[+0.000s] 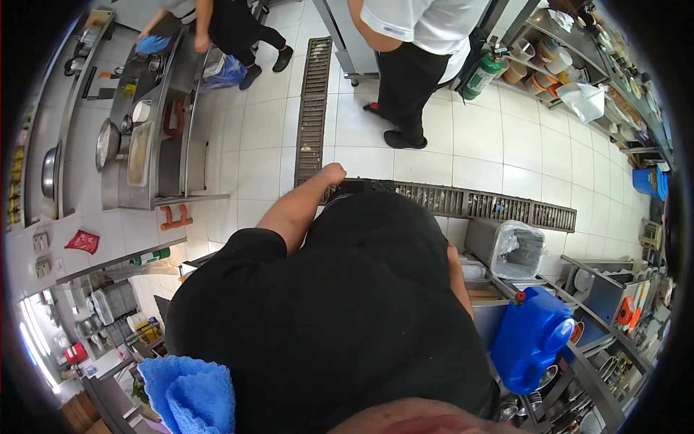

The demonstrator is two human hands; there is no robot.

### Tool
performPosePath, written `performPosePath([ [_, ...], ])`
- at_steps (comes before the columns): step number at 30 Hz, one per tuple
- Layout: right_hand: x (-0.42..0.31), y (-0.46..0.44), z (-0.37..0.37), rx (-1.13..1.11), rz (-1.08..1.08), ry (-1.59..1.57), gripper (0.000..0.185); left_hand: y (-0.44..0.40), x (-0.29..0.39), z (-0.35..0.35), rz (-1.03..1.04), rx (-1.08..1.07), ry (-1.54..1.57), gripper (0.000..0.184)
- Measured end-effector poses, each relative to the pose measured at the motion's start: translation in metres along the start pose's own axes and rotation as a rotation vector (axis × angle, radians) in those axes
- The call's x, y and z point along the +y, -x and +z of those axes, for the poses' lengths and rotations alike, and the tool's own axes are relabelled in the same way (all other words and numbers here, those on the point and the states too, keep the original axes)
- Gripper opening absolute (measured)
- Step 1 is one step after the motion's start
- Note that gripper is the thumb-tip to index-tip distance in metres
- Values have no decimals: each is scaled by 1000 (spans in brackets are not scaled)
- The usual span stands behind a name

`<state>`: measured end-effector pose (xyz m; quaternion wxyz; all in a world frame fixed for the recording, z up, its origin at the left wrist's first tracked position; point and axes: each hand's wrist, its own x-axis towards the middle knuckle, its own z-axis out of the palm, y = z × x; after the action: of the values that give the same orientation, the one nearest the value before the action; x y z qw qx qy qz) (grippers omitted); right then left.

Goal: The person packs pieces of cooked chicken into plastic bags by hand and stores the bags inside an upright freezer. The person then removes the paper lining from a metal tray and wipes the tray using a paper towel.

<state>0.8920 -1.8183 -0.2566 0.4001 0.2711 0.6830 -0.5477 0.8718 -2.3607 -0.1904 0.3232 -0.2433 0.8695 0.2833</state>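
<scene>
My left hand (333, 173) is held out ahead of my waist, above the drain grate, with its fingers curled closed. Whether anything lies inside them is hidden. A dark object (353, 188) shows just beside it, partly covered by my black shirt (347, 289), and I cannot make out what it is. On the right side only my right forearm (460, 286) is visible, close against my body. The fingers of that hand are hidden behind my belly. A blue cloth (189, 394) lies over my left shoulder.
A floor drain grate (491, 206) crosses ahead. A person in a white top (416, 29) stands beyond it; another person (238, 32) is at the steel counter (170, 137). At right are a lined bin (519, 249), a blue jerrycan (529, 340) and a green cylinder (483, 74).
</scene>
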Motion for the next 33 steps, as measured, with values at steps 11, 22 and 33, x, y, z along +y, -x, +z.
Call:
performPosePath([
  [11,18,-16,-11,-1,74,-16,44,-11,-22,29,80,-88,-108,39],
  [22,-27,35,-8,39,144,154,32,-5,-7,28,38,-32,-142,39],
  [33,-28,9,-12,18,76,229,41,52,57,-17,-357,-114,177,38],
])
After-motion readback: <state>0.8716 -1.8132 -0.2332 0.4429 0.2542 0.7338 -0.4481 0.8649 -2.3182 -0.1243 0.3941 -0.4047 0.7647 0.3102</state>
